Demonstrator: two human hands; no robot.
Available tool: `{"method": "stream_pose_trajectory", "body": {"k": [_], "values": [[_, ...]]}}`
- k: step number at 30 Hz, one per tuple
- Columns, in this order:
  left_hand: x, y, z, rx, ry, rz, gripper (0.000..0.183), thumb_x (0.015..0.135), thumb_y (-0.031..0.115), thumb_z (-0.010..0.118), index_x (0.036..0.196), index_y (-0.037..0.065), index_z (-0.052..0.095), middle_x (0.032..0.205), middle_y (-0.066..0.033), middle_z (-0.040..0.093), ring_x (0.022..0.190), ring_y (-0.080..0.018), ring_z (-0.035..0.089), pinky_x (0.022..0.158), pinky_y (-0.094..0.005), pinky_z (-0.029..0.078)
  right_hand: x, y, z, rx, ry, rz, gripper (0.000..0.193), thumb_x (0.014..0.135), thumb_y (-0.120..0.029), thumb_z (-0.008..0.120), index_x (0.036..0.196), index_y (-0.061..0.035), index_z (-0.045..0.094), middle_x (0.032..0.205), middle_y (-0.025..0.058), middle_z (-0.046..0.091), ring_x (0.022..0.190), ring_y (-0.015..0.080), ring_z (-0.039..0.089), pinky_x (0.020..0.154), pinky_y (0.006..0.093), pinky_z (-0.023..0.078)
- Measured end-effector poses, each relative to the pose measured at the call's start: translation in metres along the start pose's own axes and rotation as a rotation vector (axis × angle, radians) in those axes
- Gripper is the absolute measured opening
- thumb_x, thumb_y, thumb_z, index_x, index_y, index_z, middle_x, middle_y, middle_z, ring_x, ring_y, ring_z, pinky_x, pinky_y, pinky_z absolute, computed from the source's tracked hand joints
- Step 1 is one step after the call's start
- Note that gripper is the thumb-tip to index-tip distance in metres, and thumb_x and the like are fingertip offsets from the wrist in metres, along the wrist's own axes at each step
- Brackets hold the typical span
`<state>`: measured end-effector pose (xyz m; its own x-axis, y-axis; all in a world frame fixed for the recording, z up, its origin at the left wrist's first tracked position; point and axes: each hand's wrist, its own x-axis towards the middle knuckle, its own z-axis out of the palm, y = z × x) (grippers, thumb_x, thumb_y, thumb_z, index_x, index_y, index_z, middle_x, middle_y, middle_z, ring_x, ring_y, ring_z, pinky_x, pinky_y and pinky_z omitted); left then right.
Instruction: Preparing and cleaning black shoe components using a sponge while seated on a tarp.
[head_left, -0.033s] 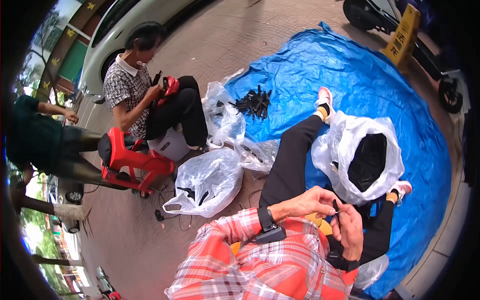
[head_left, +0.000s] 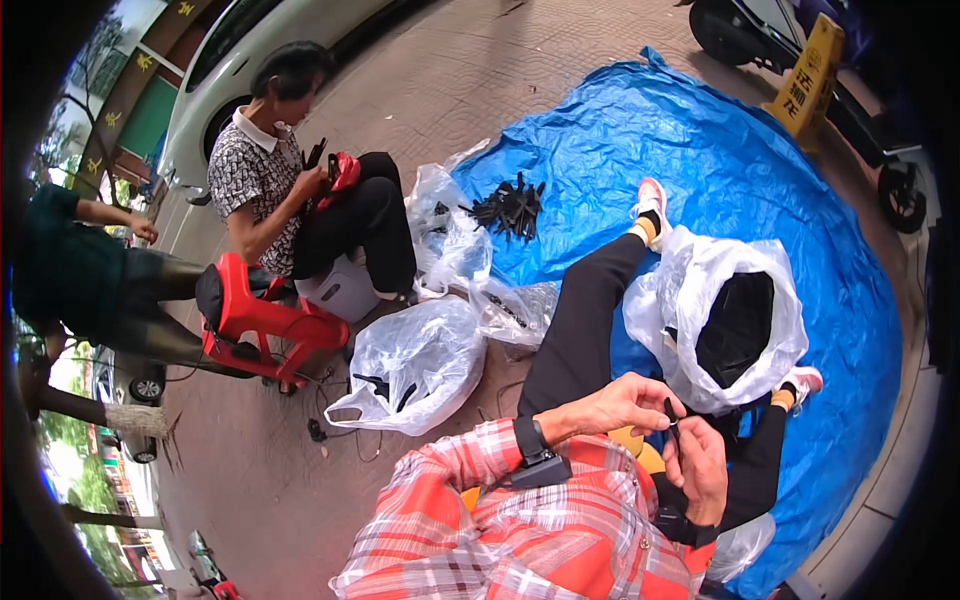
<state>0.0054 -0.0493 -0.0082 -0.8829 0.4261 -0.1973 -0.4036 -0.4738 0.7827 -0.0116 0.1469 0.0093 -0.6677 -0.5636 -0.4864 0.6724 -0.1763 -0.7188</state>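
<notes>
My left hand (head_left: 612, 405) and right hand (head_left: 704, 465) meet in front of me, the fingertips of both clamped on a small black piece (head_left: 671, 409). Beyond it, between my legs (head_left: 583, 310), a whitish plastic bag (head_left: 655, 302) with something black inside sits open on the blue tarp (head_left: 620, 130); farther off to the left lies a heap of black strips (head_left: 508, 208)

Wrinkled blue tarp (head_left: 610, 130) on paving (head_left: 250, 480); on tarp: black strips (head_left: 512, 210) heaped, open whitish bag (head_left: 668, 278).
</notes>
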Motion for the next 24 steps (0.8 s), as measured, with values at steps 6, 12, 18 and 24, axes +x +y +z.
{"method": "stream_pose_trajectory", "body": {"k": [6, 12, 18, 24], "values": [[-0.001, 0.011, 0.008, 0.059, -0.016, 0.053, 0.025, 0.079, 0.011, 0.065, 0.101, -0.001, 0.061, 0.059, -0.0006, 0.057, 0.049, -0.0038, 0.05, 0.044, -0.0184, 0.036, 0.003, -0.006, 0.003, 0.001, 0.002, -0.023, 0.008, 0.086, -0.007, 0.052, 0.089, 0.0002, 0.05, 0.052, 0.0017, 0.045, 0.036, 0.0036, 0.033, 0.033, 0.0174, 0.024], [0.001, -0.003, 0.01, 0.101, 0.031, 0.14, 0.023, 0.081, 0.013, 0.064, 0.099, -0.002, 0.061, 0.065, -0.0009, 0.059, 0.055, -0.0024, 0.051, 0.048, -0.018, 0.038, 0.004, -0.008, 0.014, 0.109, 0.021, -0.041, 0.01, 0.086, -0.006, 0.05, 0.093, 0.0009, 0.05, 0.053, -0.0002, 0.042, 0.038, 0.0029, 0.033, 0.034, 0.0169, 0.024], [0.009, -0.008, 0.014, 0.266, 0.31, 0.256, 0.021, 0.076, 0.013, 0.066, 0.09, -0.003, 0.062, 0.063, -0.0031, 0.058, 0.057, -0.0074, 0.052, 0.053, -0.0227, 0.042, 0.009, -0.003, 0.03, -0.937, 0.392, -0.672, 0.012, 0.089, -0.009, 0.048, 0.094, 0.002, 0.049, 0.08, 0.0078, 0.051, 0.072, 0.0154, 0.05, 0.065, 0.0276, 0.041], [0.013, -0.013, 0.01, 0.639, 0.402, 0.69, 0.017, 0.074, 0.01, 0.063, 0.082, -0.004, 0.06, 0.066, -0.0137, 0.058, 0.057, -0.0187, 0.057, 0.052, -0.0291, 0.043, 0.019, 0.001, 0.048, -1.122, 0.417, -0.543, 0.018, 0.09, -0.016, 0.05, 0.087, 0.0019, 0.048, 0.077, 0.0069, 0.05, 0.067, 0.0152, 0.046, 0.063, 0.0301, 0.04]]}}
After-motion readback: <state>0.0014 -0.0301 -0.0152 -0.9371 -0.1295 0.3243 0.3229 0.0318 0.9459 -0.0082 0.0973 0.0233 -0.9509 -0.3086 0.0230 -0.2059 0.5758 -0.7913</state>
